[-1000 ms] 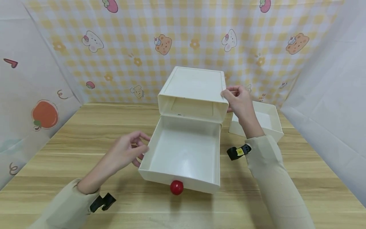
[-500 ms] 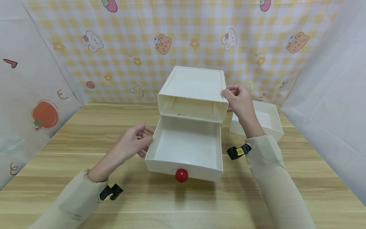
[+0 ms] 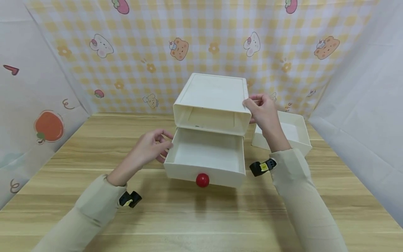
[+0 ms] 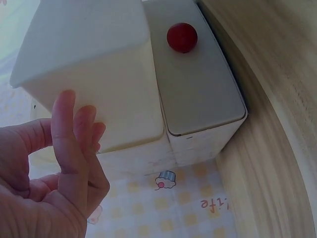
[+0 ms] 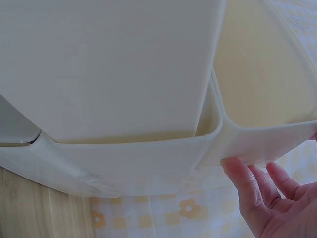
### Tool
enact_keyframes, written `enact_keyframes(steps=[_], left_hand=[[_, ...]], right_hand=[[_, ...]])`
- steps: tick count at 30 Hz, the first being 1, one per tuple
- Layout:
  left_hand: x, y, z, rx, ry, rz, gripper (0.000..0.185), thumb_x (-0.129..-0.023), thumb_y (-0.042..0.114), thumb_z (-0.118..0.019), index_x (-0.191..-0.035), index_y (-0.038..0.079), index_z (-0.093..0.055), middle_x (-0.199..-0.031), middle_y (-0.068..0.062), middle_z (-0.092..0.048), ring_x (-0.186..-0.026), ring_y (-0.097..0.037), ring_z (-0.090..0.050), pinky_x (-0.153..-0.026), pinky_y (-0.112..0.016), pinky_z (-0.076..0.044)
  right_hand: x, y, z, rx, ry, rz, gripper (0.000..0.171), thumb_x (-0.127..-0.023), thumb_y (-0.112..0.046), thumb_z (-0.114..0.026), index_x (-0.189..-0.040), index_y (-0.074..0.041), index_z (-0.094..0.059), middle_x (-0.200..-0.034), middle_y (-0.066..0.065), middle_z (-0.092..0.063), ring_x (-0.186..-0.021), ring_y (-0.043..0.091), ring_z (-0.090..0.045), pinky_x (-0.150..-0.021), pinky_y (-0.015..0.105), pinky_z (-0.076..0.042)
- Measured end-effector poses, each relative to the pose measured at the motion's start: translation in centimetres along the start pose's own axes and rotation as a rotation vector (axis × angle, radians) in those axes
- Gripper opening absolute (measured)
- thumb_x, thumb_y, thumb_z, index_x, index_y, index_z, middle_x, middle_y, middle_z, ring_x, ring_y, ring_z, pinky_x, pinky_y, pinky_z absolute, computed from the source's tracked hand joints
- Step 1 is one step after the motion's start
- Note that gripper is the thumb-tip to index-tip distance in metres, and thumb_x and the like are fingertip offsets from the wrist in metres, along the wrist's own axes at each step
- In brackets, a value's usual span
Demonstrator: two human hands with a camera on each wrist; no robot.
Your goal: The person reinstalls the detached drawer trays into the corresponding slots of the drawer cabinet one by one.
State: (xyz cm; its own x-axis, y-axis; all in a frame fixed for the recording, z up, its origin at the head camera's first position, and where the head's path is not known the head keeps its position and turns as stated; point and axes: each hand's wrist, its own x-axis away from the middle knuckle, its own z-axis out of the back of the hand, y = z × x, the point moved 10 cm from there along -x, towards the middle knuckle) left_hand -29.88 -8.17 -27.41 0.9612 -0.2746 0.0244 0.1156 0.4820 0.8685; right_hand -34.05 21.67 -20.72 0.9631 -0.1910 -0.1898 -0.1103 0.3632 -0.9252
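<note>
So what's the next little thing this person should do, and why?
Probably push the middle drawer further in with the left hand: it juts from the cabinet, that hand is at its left side, and the right hand touches the cabinet, perhaps steadying it.

A yellow-checked cloth (image 3: 201, 59) hangs behind a wood-grain table (image 3: 201, 227), between pale side curtains (image 3: 368, 112).

There are two hands (image 3: 152, 147) (image 3: 266, 113), two sleeves (image 3: 85, 213) (image 3: 305, 203), two straps (image 3: 133, 198) (image 3: 258, 168), one cabinet (image 3: 214, 91), two drawers (image 3: 207, 148) (image 4: 198, 84), two red knobs (image 3: 202, 180) (image 4: 182, 37), one loose box (image 3: 291, 131) and one desk (image 3: 346, 196).
</note>
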Motion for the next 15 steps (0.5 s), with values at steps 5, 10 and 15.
enact_keyframes(steps=[5, 10, 15], left_hand=[[-0.8, 0.0, 0.0, -0.008, 0.003, -0.002, 0.03, -0.089, 0.01, -0.054, -0.116, -0.001, -0.053, -0.086, -0.015, -0.058, -0.063, -0.018, -0.065, -0.061, -0.04, -0.058], [-1.3, 0.0, 0.1, -0.046, 0.008, -0.005, 0.03, -0.089, 0.011, -0.054, -0.117, -0.001, -0.053, -0.085, -0.015, -0.059, -0.062, -0.016, -0.065, -0.058, -0.034, -0.058], [-0.7, 1.2, 0.2, -0.129, 0.025, -0.061, 0.033, -0.089, 0.011, -0.055, -0.12, 0.0, -0.053, -0.092, -0.017, -0.062, -0.063, -0.015, -0.064, -0.058, -0.03, -0.058]], right_hand=[[0.0, 0.1, 0.0, -0.005, -0.002, -0.006, 0.038, -0.085, -0.027, -0.056, -0.116, -0.006, -0.048, -0.091, -0.001, -0.046, -0.073, 0.01, -0.049, -0.053, 0.019, -0.052], [0.0, 0.0, -0.1, -0.007, -0.003, -0.004, 0.038, -0.085, -0.027, -0.055, -0.116, -0.006, -0.049, -0.091, -0.001, -0.046, -0.074, 0.011, -0.049, -0.054, 0.021, -0.053], [0.0, 0.1, 0.0, -0.009, 0.0, -0.005, 0.038, -0.085, -0.027, -0.055, -0.116, -0.006, -0.049, -0.091, -0.001, -0.046, -0.073, 0.012, -0.049, -0.054, 0.021, -0.052]])
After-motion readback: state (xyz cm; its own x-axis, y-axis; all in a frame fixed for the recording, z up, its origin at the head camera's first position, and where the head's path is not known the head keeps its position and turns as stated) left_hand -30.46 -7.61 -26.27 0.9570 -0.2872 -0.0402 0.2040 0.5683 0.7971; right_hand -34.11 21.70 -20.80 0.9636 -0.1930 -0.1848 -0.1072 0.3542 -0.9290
